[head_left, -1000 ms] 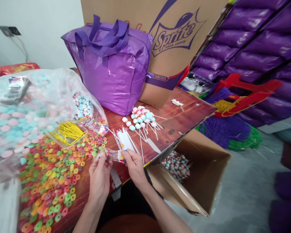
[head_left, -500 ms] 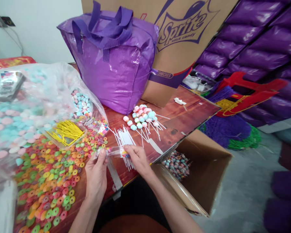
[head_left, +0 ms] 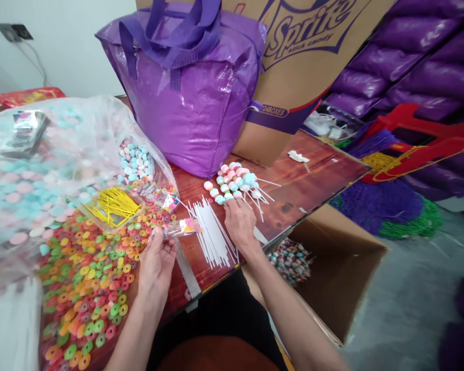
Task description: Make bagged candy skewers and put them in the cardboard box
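Observation:
My left hand (head_left: 157, 258) holds a small clear printed wrapper (head_left: 182, 227) over the wooden table (head_left: 305, 183). My right hand (head_left: 238, 220) has reached forward to a pile of pastel candies on white sticks (head_left: 234, 183), fingers at the pile's near edge; whether it grips one I cannot tell. A fan of bare white sticks (head_left: 213, 234) lies between the hands. Left of them spreads a heap of colourful ring candies (head_left: 88, 268), with a clear pack of yellow sticks (head_left: 110, 206) on top.
A big clear bag of pastel candies (head_left: 42, 165) fills the left. A purple zip bag (head_left: 189, 87) and a Sprite cardboard box (head_left: 313, 46) stand at the back. An open carton holding wrapped candies (head_left: 294, 260) sits below the table's right edge.
My right hand let go of the wrapper and moved forward to the stick-candy pile. My left hand kept the wrapper. The view shifted slightly right and down.

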Tool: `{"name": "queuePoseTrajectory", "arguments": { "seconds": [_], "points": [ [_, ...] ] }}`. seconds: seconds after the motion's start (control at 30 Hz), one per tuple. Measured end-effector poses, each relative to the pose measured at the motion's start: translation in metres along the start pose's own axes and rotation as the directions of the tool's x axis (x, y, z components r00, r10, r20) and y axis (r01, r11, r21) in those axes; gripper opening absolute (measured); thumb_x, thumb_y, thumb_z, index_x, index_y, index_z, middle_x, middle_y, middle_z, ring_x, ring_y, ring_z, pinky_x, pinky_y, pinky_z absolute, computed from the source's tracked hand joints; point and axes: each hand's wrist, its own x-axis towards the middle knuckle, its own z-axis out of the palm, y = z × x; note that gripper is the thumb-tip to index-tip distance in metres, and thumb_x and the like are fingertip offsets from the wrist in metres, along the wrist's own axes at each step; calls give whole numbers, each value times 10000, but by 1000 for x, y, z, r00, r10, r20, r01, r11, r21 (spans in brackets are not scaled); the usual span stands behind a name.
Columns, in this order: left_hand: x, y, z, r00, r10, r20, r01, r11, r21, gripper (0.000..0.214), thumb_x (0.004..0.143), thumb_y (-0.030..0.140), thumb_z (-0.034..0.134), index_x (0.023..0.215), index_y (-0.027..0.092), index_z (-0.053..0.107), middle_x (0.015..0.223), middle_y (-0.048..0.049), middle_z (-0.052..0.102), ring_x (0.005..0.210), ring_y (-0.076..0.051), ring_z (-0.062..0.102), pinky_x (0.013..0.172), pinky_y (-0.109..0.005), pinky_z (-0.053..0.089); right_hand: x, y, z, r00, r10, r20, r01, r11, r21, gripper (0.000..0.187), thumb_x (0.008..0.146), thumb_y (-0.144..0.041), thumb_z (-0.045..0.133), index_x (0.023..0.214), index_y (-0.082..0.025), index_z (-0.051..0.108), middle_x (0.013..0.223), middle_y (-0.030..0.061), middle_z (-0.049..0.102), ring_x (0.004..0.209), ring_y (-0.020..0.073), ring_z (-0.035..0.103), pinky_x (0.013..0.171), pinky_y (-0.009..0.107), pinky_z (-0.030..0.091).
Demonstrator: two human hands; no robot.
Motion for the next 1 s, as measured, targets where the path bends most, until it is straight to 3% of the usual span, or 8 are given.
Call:
{"name": "queuePoseTrajectory", "arguments": {
  "seconds": [0.07,0.13,0.23,0.37,0.47,0.7,0.87,1.0],
  "points": [
    [0,3,2,999,-38,-15,38,999,11,166,921,140,605,758,134,636,625,18,610,518,-79,565,520,-194,513,-9,-1,-11,998,31,-52,-16,964,266,161,916,-165,513,848,-176,659,886,92,692,831,226,609,757,325,439],
    [0,6,3,998,-55,-31,55,998,14,188,934,163,591,752,141,632,617,16,613,513,-82,573,513,-194,512,-23,-2,-27,997,59,-59,-19,847,531,145,915,-220,541,854,-187,669,838,47,689,777,198,618,730,308,461],
    [2,8,5,999,-44,-33,44,999,13,188,941,176,585,765,141,640,623,13,626,519,-80,585,519,-190,513,-48,-3,-54,999,51,-10,-29,701,713,113,905,-265,600,864,-208,689,797,7,668,722,169,608,661,280,461],
    [2,4,5,999,-27,-18,27,999,19,174,938,186,594,782,135,653,653,1,654,540,-82,604,537,-189,515,-73,-2,-80,999,-41,-18,41,663,747,110,920,-222,600,853,-223,687,807,18,668,736,167,612,666,291,471],
    [3,-1,2,1000,-2,10,2,1000,17,139,911,185,639,786,130,661,676,-8,669,579,-87,624,577,-194,522,-78,2,-88,993,-114,-33,103,698,708,141,932,-225,582,852,-235,698,809,33,688,757,185,629,704,330,486],
    [7,-2,-9,949,204,240,-224,973,60,283,656,270,882,796,169,657,767,31,688,667,-91,641,664,-223,530,-73,16,-100,958,-287,26,224,797,561,182,951,-233,557,893,-256,728,809,22,711,761,185,638,722,338,445],
    [0,-5,-7,884,277,376,-341,933,113,317,631,311,886,725,174,616,730,52,642,670,-95,621,682,-239,534,-76,8,-90,950,-289,121,123,699,704,191,956,-238,550,861,-231,715,773,22,655,718,167,601,679,294,449],
    [-7,-11,-5,872,282,401,-360,923,135,316,645,351,872,747,176,629,725,41,638,667,-104,616,668,-237,527,-85,-7,-77,961,-225,162,24,650,759,198,958,-244,551,820,-207,688,736,10,602,668,148,562,637,269,428]
  ]
}}
